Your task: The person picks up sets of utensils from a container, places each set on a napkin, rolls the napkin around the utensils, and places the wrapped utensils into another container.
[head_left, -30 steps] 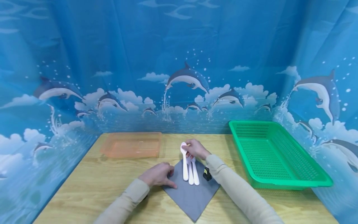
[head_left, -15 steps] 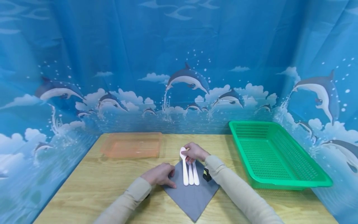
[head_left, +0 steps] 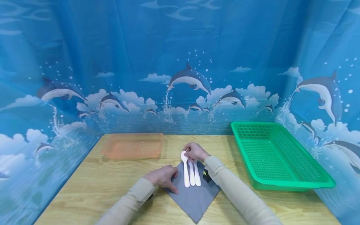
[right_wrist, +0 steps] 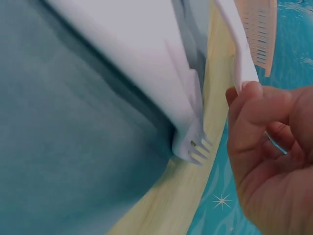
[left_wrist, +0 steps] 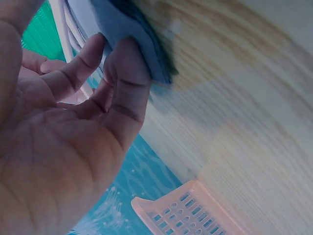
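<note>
A folded grey napkin (head_left: 194, 203) lies cornerwise on the table, with three white plastic utensils side by side on it. The leftmost is a spoon (head_left: 186, 175), and my right hand (head_left: 197, 152) pinches it at the bowl end, also seen in the right wrist view. Beside it lie two more handles; a white fork (right_wrist: 193, 144) shows its tines over the napkin's far edge in the right wrist view. My left hand (head_left: 163, 177) rests at the napkin's left corner, thumb spread from the bent fingers (left_wrist: 128, 73), whose tips touch the cloth.
An orange plastic basket (head_left: 108, 153) stands at the back left of the wooden table (head_left: 92, 184). At the right is a larger green perforated basket (head_left: 292, 182). A blue dolphin-print curtain (head_left: 180, 37) closes off the back and sides.
My right hand has come slightly nearer with the spoon, whose handle end now lies about level with the other two. My left hand has barely shifted at the napkin's corner.
</note>
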`<state>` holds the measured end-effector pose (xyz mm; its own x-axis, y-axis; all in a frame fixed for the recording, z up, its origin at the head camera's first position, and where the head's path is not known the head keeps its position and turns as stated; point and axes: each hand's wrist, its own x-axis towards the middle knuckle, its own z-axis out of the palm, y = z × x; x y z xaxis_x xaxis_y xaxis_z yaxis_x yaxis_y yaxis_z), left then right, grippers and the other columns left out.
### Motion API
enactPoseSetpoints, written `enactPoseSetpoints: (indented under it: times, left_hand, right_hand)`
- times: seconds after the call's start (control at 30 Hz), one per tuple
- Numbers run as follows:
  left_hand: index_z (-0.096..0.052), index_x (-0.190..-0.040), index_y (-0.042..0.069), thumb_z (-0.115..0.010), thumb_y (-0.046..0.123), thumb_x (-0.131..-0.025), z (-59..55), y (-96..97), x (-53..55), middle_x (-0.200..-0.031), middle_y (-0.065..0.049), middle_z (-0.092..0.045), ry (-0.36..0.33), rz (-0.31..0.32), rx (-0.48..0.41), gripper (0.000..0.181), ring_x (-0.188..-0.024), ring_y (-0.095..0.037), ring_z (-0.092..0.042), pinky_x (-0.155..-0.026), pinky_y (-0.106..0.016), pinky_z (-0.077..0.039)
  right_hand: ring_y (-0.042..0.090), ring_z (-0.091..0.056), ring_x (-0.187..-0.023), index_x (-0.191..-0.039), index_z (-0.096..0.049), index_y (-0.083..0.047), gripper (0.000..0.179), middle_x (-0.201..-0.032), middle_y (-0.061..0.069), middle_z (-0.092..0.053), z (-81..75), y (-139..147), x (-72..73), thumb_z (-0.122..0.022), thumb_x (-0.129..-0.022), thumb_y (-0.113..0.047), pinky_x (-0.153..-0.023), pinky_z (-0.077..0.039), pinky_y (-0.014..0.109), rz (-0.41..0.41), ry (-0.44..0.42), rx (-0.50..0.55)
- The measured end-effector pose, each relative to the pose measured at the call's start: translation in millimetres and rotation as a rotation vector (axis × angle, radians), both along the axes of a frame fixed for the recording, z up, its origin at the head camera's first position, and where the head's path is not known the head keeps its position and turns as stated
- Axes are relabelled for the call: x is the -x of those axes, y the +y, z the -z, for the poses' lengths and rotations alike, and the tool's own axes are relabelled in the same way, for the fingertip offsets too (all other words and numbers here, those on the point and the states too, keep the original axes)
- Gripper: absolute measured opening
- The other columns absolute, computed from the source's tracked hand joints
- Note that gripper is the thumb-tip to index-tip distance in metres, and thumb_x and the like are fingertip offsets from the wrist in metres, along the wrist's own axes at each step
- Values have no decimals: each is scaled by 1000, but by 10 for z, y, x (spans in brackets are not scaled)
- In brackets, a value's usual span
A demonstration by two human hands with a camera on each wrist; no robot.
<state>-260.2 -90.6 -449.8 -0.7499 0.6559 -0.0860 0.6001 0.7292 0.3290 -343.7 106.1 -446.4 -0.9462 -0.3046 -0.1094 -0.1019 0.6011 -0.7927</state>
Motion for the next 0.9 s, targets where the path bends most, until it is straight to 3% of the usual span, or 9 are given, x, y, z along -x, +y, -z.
enactPoseSetpoints:
  times: [0.2, 0.43, 0.7, 0.9]
  left_hand:
    - [-54, -85, 13, -92, 40, -62, 24, 7, -14, -77, 4, -47, -18, -5, 3, 52, -67, -7, -43, -59, -21, -37]
    - [-52, -86, 15, -92, 42, -62, 45, 22, -3, -78, 4, -47, -31, -27, 21, 53, -68, -8, -43, -59, -21, -37]
    - [-52, -86, 17, -91, 43, -63, 29, 27, -3, -80, 4, -47, -96, -91, 47, 52, -70, -9, -44, -59, -22, -38]
    - [-52, -87, 17, -91, 43, -63, 27, 23, 15, -82, 4, -48, -99, -107, 52, 52, -70, -9, -45, -59, -22, -38]
  right_hand:
    - [13, -58, -71, -103, -72, -1, 18, -84, 7, -66, 25, -16, 31, -66, -87, 2, -59, -48, 23, -9, 133, -126]
    - [14, -59, -74, -98, -74, -4, 16, -84, 5, -68, 93, -42, 88, -67, -85, 3, -64, -49, 24, -21, 201, -239]
    - [14, -60, -74, -93, -75, -4, 17, -85, 5, -70, 126, -68, 85, -65, -83, 6, -66, -51, 27, -60, 270, -291]
    - [14, -60, -75, -92, -75, -5, 19, -85, 5, -70, 144, -87, 101, -65, -82, 8, -67, -51, 27, -65, 300, -317]
